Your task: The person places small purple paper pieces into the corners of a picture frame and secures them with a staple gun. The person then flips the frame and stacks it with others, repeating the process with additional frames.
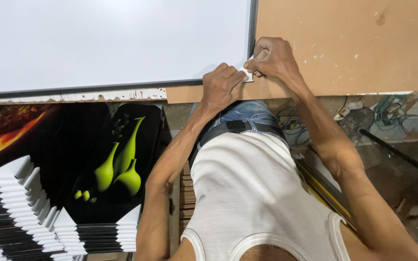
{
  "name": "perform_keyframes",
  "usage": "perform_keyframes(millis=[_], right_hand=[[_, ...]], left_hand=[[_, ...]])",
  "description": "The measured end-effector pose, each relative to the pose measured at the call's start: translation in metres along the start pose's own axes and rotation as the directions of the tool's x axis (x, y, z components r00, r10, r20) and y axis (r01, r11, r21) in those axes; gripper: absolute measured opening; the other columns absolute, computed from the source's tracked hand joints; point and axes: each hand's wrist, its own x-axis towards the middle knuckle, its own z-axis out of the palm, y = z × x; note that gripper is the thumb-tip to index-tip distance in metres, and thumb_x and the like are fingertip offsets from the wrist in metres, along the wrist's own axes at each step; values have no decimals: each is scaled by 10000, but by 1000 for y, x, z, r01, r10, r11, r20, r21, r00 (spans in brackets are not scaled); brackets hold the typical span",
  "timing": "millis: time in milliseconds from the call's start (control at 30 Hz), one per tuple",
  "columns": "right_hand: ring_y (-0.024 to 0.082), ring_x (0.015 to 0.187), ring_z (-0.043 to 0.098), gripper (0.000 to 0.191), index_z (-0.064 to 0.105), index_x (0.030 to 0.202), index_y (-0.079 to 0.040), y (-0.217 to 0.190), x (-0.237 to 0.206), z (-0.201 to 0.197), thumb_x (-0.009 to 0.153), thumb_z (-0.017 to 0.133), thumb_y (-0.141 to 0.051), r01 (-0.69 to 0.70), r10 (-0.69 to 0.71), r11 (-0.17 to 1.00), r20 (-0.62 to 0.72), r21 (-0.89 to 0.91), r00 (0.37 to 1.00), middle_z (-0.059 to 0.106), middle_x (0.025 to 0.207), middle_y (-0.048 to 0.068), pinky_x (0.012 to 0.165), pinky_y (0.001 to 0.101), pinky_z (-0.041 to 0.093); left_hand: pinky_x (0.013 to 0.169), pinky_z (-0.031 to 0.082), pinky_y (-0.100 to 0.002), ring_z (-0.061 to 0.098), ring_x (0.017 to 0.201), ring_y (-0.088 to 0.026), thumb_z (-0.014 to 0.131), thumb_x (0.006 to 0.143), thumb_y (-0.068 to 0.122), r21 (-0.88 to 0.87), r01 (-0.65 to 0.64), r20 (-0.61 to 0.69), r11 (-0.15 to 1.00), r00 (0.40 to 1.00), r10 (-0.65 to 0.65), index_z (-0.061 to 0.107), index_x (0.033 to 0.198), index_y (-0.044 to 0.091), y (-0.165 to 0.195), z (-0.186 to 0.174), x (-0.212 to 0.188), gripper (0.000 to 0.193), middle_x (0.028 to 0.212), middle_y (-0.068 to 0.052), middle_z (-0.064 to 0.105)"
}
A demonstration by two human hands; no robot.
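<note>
Item, head view: we record a left hand and a right hand meeting at the near right corner of a white framed panel, which lies flat on a brown board bench. Between them sits a small white corner piece, touching the panel's dark frame at that corner. Left grip: fingers curled closed, knuckles up, pressing on the piece's left edge. Right grip: closed in a pinch on the piece from the right and above. Whether the piece is fully seated on the corner we cannot tell, as the fingers hide most of it. Handling note, in our judgement: this goes best with the piece squared to both frame edges, one hand steadying it while the other presses it home, pressure kept even so that the frame does not slide on the board. Containers: none in view; nearest to storage are the stacks below the bench edge. There we list a stack of dark framed prints with white corner protectors, a picture of green vases on black standing on top, and a picture with an orange fiery shape to its left. Right of the person, cables and clutter lie on the floor.
</note>
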Motion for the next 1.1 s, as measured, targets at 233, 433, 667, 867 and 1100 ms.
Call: perform_keyframes(millis=[233,433,667,867,1100], right_hand=[[115,754,699,235,725,1098,88,12,-31,13,889,790,3,132,-114,970,-96,202,989,705,894,99,619,219,560],[129,857,674,459,685,1273,72,26,-49,18,830,799,30,165,-159,934,-45,317,986,643,1065,91,707,217,582],[149,868,755,306,747,1134,60,48,-28,34,853,835,-21,170,-130,851,-113,497,985,715,1011,111,774,242,652],[114,720,722,135,783,930,16,44,-23,37,829,811,-68,157,-137,986,-265,56,955,776,808,101,661,265,579],[177,655,689,115,794,866,-48,48,20,-52,773,809,-112,355,-352,873,72,-335,933,748,787,116,690,329,568]], left_hand=[[577,465,-389,566,708,-233,760,774,71,25,160,-56,987,986,-158,726,796,94,7,14,-3,47,730,-29,584],[595,480,-387,577,723,-235,744,788,82,3,216,-20,976,976,-216,716,771,98,5,14,0,37,747,-22,608],[867,561,-396,644,1048,-280,710,895,104,-61,306,205,950,935,-288,681,1099,79,3,-17,9,208,1121,-79,683],[1248,194,-473,375,1459,-276,746,740,209,120,-571,770,812,570,287,605,1262,128,-29,-26,42,547,1526,-107,480],[1319,226,-438,358,1502,-216,730,909,198,-71,-487,589,870,684,431,699,1132,210,-56,-17,35,226,1565,-13,473]])
